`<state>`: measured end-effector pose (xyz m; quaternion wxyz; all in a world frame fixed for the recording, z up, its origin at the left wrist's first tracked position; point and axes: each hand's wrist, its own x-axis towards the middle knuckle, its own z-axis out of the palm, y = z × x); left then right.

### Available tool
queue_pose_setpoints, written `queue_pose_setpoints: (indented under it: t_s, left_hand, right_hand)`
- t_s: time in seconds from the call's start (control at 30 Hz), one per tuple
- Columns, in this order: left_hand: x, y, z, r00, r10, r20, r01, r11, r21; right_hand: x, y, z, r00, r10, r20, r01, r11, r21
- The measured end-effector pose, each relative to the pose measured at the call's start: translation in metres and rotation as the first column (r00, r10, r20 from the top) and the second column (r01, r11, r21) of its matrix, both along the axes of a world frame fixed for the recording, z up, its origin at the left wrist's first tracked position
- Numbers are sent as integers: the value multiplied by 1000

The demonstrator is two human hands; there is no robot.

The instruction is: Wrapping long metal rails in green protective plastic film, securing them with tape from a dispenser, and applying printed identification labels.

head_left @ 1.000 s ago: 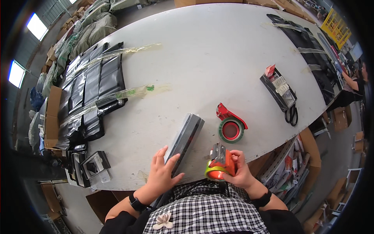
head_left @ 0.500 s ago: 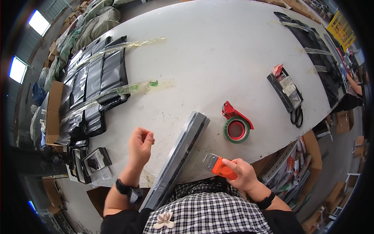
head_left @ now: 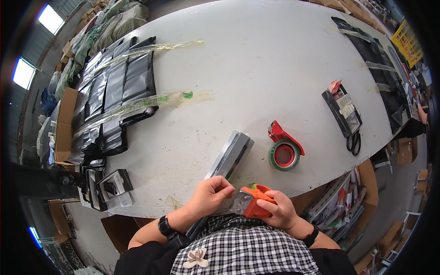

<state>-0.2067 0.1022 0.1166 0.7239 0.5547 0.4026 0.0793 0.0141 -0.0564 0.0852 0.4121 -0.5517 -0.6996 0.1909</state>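
My right hand [head_left: 283,211] grips a small orange tape dispenser [head_left: 259,208] just above my checked apron. Thumb and fingers of my left hand [head_left: 208,196] are pinched together at the dispenser's front end; whatever lies between them is too small to make out. Under my left hand and forearm runs a long bundle of grey strips [head_left: 234,153], slanting from my body across the table edge. My left hand and arm hide its middle part. To its right lies a red tape dispenser [head_left: 298,143] with a roll of green tape [head_left: 272,158].
On the white table [head_left: 220,78], black plastic bags [head_left: 112,89] lie taped down at the left, with more black bags [head_left: 371,64] at the far right. A black tray [head_left: 337,107] holds small items beside scissors [head_left: 353,144]. Below the right edge stands an open carton [head_left: 366,185].
My left hand has moved right and down, over the bundle to the orange dispenser's front. The right hand has turned the dispenser and shifted slightly left. The view has shifted a little.
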Motion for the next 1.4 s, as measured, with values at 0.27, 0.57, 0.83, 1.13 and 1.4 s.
queue_pose_setpoints:
  t_s: [0.27,0.57,0.83,1.13,1.4]
  left_hand:
    - [-5,43,2,945,83,-317,59,909,414]
    - [0,40,-16,897,162,-412,243,598,764]
    - [2,30,-11,804,242,-542,465,311,829]
    - [12,4,-33,888,-74,-453,438,436,786]
    - [15,0,-47,874,-24,-485,456,388,801]
  right_hand:
    - [13,6,24,999,-36,2,36,962,-271]
    - [-5,16,8,998,-39,47,56,882,-467]
    - [-10,22,9,987,4,163,74,877,-475]
    - [-11,17,11,979,35,201,65,880,-470]
    - [-4,20,32,939,130,318,84,811,-579]
